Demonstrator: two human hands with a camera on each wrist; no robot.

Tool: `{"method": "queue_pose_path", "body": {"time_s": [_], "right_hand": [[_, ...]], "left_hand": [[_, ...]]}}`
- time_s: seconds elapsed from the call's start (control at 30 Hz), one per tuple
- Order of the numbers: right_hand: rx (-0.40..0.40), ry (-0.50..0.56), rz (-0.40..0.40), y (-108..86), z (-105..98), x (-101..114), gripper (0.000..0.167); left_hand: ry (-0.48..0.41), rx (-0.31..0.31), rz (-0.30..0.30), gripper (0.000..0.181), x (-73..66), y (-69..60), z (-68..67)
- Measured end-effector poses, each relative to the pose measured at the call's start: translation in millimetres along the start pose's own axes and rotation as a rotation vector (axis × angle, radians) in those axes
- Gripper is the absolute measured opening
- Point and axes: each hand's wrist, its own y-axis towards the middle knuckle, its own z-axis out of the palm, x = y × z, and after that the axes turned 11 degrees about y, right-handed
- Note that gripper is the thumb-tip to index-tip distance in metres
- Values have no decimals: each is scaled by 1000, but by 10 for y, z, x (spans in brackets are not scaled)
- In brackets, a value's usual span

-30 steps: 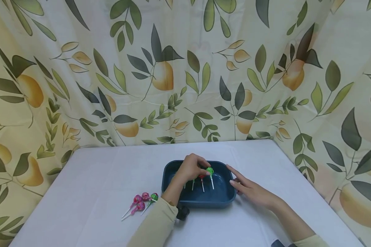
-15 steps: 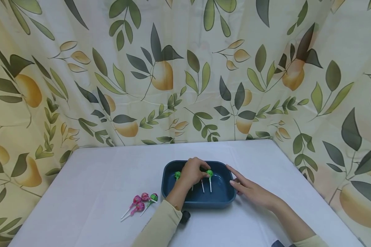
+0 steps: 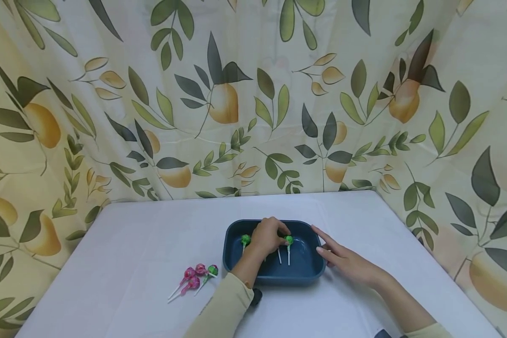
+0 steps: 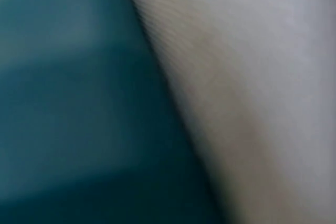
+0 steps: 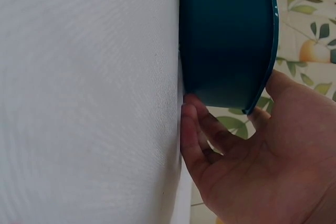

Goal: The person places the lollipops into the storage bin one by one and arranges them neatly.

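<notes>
Placing seems the current step: the left hand pinches a green lollipop inside the blue tray; the right hand, fingers extended, touches the tray's end. Next likely requires release, then reaching the lollipops left of the left hand.

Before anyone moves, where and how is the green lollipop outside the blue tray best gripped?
Probably pinch the green lollipop by its stick end, from the near side: the stick slants that way, its end clear of the pink lollipops.
</notes>
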Motion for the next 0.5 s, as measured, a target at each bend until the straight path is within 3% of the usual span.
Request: {"method": "queue_pose_path", "body": {"time_s": [0.5], "right_hand": [[0, -2, -4, -9, 0, 16, 63]], "left_hand": [[33, -22, -13, 18, 12, 16, 8]]}}
